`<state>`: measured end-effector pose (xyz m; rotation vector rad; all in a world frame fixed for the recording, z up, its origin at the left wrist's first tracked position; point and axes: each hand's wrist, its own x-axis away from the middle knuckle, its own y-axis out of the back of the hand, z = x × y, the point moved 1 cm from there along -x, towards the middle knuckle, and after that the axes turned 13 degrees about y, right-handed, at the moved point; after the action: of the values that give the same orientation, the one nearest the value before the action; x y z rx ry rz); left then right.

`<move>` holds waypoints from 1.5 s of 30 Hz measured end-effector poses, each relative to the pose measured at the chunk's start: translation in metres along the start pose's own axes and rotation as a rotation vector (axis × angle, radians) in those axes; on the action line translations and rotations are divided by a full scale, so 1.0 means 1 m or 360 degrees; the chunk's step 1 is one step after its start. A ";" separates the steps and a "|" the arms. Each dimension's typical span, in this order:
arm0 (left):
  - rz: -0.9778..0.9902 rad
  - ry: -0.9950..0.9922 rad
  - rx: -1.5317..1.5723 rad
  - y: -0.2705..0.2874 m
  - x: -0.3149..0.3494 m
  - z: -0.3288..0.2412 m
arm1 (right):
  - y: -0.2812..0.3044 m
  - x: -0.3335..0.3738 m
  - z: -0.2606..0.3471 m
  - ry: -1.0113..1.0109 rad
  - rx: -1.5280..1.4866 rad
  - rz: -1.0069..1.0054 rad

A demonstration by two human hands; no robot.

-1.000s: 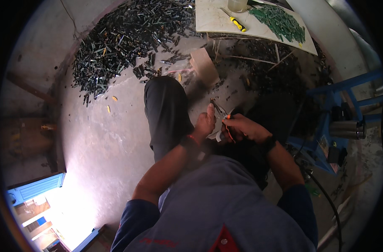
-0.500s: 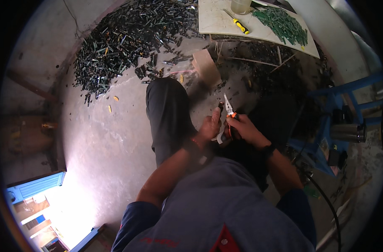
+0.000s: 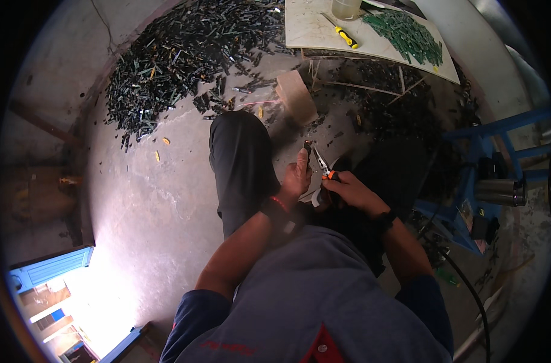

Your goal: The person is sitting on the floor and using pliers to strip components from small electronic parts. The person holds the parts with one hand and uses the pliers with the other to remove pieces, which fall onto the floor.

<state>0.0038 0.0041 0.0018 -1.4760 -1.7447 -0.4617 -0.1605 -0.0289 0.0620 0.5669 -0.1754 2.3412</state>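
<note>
Over my lap, my left hand (image 3: 296, 176) is closed around a small dark strip-like piece (image 3: 307, 147), whose upper end sticks out past the thumb. My right hand (image 3: 355, 191) grips needle-nose pliers (image 3: 321, 160) by their orange and black handles. The plier jaws point up and a little left, just right of the dark piece and apart from it; they look slightly parted. A pale curved piece (image 3: 316, 198) shows below, between the two hands; what it belongs to is hidden.
A large heap of dark strips (image 3: 184, 60) covers the floor ahead left. A brown block (image 3: 297, 100) stands beyond my knees. The pale tabletop (image 3: 311, 36) bears green strips (image 3: 405, 37), a yellow-handled screwdriver (image 3: 342, 31) and a cup (image 3: 346, 8). At right are a blue stool (image 3: 499, 126) and metal flask (image 3: 500, 192).
The dark piece and my left hand have shifted slightly left and up. The pliers have tilted leftward and lowered a little, and their jaws look more parted.
</note>
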 end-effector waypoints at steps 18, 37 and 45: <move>0.0022 0.0022 -0.0002 -0.002 0.004 0.000 | 0.002 -0.007 -0.010 -0.0073 -0.0053 0.0117; 0.0122 0.0094 0.0022 -0.001 0.004 0.000 | 0.000 -0.003 0.000 -0.0073 0.0002 0.0010; 0.0124 0.0157 0.0006 -0.002 0.007 -0.002 | 0.001 -0.002 0.002 -0.0107 -0.0018 0.0015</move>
<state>0.0023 0.0065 0.0092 -1.4877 -1.6046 -0.4823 -0.1594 -0.0312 0.0627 0.6410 -0.2230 2.3301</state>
